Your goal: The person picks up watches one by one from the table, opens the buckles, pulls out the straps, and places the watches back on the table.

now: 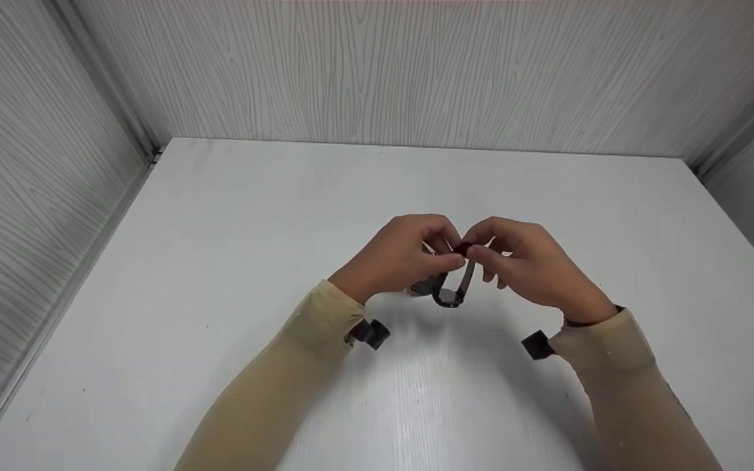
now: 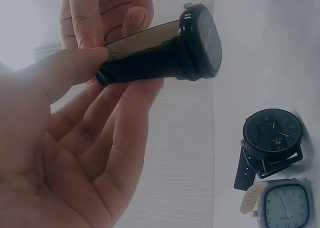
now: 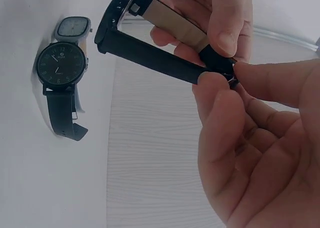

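Note:
Both hands hold a wristwatch (image 1: 448, 298) just above the table, its dark strap bent into a loop with the case at the lower end. My left hand (image 1: 410, 255) pinches the strap's end region between thumb and fingers. From the other side, the thumb and fingertips of my right hand (image 1: 522, 263) pinch the strap ends where they meet. In the right wrist view the black strap (image 3: 155, 58) shows a tan lining on its inner side, and the case (image 3: 111, 23) is seen edge-on. Fingertips partly hide the buckle area.
Beyond the held watch, a round black-dial watch (image 2: 273, 134) with a black strap lies on the white table (image 1: 272, 196). Beside it is a squarish pale-dial watch (image 2: 286, 207) with a light strap. The left hand mostly hides them in the head view. Wood-grain panels (image 1: 364, 72) enclose the table.

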`<state>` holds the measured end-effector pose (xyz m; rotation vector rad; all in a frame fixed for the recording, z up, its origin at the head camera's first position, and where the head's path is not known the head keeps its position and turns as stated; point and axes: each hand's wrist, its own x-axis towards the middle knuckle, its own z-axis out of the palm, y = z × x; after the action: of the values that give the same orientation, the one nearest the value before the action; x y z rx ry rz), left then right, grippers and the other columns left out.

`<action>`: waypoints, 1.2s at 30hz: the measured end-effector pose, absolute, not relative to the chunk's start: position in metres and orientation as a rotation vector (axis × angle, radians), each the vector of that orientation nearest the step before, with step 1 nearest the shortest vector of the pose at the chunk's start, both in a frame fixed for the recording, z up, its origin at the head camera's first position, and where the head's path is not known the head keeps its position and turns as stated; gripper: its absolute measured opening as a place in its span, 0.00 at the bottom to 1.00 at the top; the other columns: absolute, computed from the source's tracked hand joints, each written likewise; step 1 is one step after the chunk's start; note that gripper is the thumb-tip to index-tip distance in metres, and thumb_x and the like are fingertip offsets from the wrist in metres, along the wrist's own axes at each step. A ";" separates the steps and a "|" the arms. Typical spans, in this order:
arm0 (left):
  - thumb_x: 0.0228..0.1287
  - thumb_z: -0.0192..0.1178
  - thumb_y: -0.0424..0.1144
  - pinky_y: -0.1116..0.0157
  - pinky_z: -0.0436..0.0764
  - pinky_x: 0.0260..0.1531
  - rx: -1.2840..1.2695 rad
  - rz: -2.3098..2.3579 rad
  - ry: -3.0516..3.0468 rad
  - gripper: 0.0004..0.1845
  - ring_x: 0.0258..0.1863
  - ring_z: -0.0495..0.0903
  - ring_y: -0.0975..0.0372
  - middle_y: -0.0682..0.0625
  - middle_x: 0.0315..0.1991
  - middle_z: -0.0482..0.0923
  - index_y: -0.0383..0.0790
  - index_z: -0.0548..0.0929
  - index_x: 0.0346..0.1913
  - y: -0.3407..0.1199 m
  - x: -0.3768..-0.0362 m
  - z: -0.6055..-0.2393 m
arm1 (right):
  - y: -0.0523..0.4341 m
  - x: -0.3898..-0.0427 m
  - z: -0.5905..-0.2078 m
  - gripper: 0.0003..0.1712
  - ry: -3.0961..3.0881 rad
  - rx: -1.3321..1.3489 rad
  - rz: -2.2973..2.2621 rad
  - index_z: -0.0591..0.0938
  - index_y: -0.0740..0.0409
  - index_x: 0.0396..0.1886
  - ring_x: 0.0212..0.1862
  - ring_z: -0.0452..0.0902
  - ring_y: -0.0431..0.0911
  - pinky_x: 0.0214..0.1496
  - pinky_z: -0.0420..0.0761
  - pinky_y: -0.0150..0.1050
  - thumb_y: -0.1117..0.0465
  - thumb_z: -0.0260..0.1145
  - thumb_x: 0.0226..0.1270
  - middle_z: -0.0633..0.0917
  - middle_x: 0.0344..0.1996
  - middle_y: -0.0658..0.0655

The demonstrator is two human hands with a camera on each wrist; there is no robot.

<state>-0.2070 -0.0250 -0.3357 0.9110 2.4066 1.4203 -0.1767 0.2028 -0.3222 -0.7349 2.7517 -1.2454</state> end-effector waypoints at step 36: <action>0.70 0.68 0.43 0.65 0.80 0.40 1.017 1.204 2.506 0.03 0.35 0.83 0.67 0.62 0.34 0.85 0.50 0.83 0.41 -0.025 -0.205 -0.337 | 0.205 -0.178 -0.326 0.04 2.742 -0.741 -1.147 0.88 0.46 0.44 0.33 0.83 0.46 0.34 0.80 0.37 0.57 0.68 0.74 0.88 0.38 0.45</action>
<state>-0.2052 -0.0249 -0.3374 1.0167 2.5059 1.2044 -0.1782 0.2051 -0.3255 -0.7408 2.7417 -1.1468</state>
